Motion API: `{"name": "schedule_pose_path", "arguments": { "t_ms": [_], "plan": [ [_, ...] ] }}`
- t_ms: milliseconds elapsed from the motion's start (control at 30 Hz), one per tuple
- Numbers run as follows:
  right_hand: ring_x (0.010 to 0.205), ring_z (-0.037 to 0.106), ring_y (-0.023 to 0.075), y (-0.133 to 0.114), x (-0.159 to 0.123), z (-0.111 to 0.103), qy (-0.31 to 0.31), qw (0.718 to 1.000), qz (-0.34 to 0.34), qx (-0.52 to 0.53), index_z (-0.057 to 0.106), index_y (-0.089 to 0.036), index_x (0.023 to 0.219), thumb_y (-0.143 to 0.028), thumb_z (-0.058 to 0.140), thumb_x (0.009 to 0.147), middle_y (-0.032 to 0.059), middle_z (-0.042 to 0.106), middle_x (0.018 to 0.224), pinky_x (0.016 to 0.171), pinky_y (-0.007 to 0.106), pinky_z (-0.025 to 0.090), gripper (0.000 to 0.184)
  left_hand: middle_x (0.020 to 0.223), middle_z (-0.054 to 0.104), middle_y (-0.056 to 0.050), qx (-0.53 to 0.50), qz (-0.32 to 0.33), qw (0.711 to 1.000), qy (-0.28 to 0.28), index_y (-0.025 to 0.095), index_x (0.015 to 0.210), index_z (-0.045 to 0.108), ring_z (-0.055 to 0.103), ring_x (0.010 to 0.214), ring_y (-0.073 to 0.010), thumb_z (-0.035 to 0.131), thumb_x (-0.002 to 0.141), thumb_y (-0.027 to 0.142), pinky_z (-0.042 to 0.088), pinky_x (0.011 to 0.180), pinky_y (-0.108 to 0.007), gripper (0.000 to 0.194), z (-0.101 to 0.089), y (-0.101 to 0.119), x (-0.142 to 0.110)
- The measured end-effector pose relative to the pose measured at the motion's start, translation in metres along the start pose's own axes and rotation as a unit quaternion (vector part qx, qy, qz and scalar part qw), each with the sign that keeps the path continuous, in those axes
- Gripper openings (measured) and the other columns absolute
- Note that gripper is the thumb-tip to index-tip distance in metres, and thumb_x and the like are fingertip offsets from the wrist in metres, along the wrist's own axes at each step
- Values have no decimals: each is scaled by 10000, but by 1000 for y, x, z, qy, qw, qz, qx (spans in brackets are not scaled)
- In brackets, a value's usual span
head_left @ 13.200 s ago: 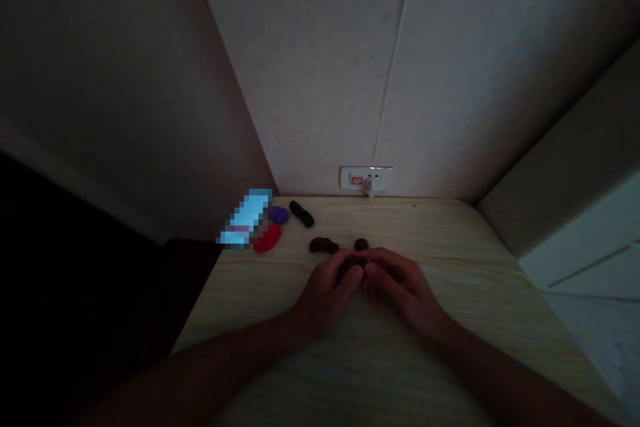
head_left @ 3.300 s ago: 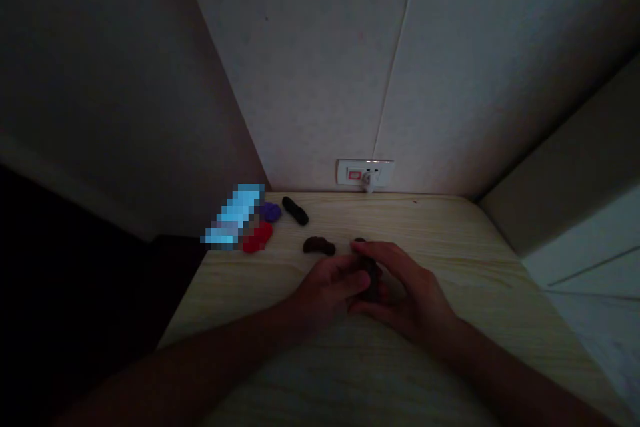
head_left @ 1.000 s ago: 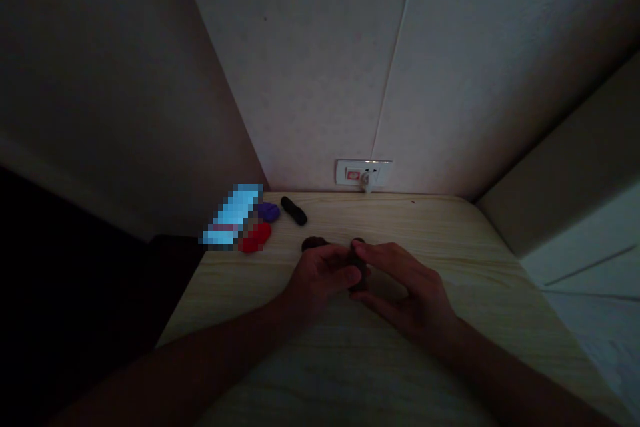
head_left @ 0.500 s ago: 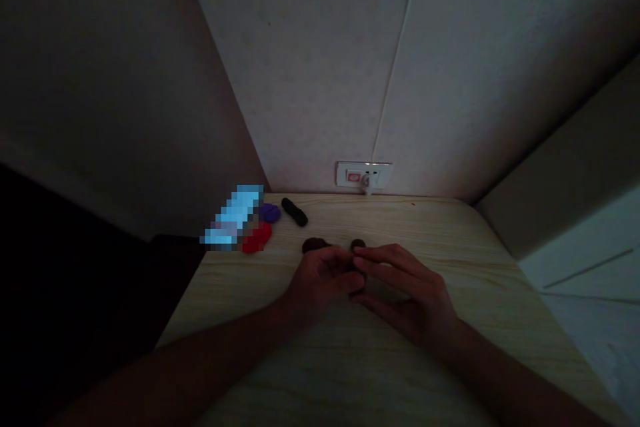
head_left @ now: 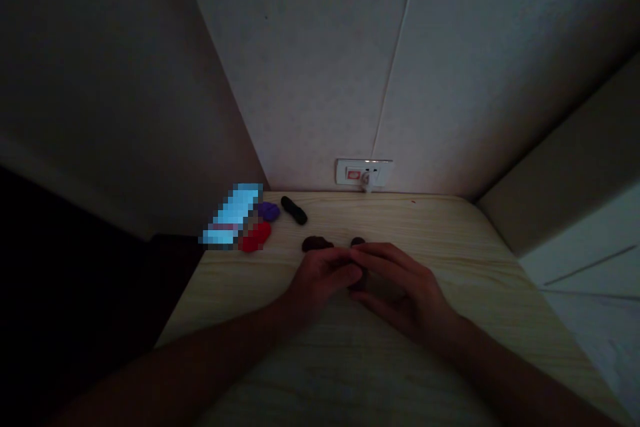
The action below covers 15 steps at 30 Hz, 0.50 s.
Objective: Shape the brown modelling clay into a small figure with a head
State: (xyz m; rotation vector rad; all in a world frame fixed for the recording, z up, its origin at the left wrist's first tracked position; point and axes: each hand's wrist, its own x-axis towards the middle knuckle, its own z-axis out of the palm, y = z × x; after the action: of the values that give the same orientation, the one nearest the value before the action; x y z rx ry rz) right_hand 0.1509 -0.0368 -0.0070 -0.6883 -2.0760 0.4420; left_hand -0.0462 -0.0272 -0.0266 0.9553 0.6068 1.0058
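My left hand [head_left: 320, 281] and my right hand [head_left: 413, 290] meet over the table, closed around a dark brown piece of modelling clay [head_left: 359, 280]. Fingers cover most of this piece, so its shape is hard to make out. The left thumb presses on its near side, while the right fingertips touch it from above and below. Just beyond the left fingers lies a flattened brown clay lump [head_left: 315, 243]. A small dark round piece [head_left: 357, 241] shows behind the right fingertips, partly hidden.
A black clay roll [head_left: 294, 210], a purple lump [head_left: 270, 211] and a red lump [head_left: 257, 237] lie at the back left. Beside them is a bright pixelated rectangle [head_left: 234, 213]. The wooden table [head_left: 450, 227] meets the wall below a socket [head_left: 364, 172] with a plug.
My right fingers have shifted slightly left, closing over the left fingertips. More of the flattened brown lump shows. The other pieces stay where they were.
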Motion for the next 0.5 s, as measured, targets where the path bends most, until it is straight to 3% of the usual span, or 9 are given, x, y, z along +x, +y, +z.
{"name": "schedule_pose_path", "arguments": {
  "t_ms": [233,500],
  "plan": [
    [1183,714,244,-1,-1,0,30,999,-11,-34,586,-225,1484,-245,798,921,145,724,1324,1003,361,631,602,878,781,-76,-40,-17,999,-12,157,1058,810,696,817,-162,804,879,489,506,727,-237,377,4,-2,-1],
    [1111,766,257,-1,-2,-1,50,997,-3,-52,640,-200,1425,-294,845,879,151,768,1260,968,359,657,591,828,789,-99,-65,-28,997,-19,126,1046,812,721,734,-192,769,894,523,503,679,-270,427,10,3,-2]
  ]
}}
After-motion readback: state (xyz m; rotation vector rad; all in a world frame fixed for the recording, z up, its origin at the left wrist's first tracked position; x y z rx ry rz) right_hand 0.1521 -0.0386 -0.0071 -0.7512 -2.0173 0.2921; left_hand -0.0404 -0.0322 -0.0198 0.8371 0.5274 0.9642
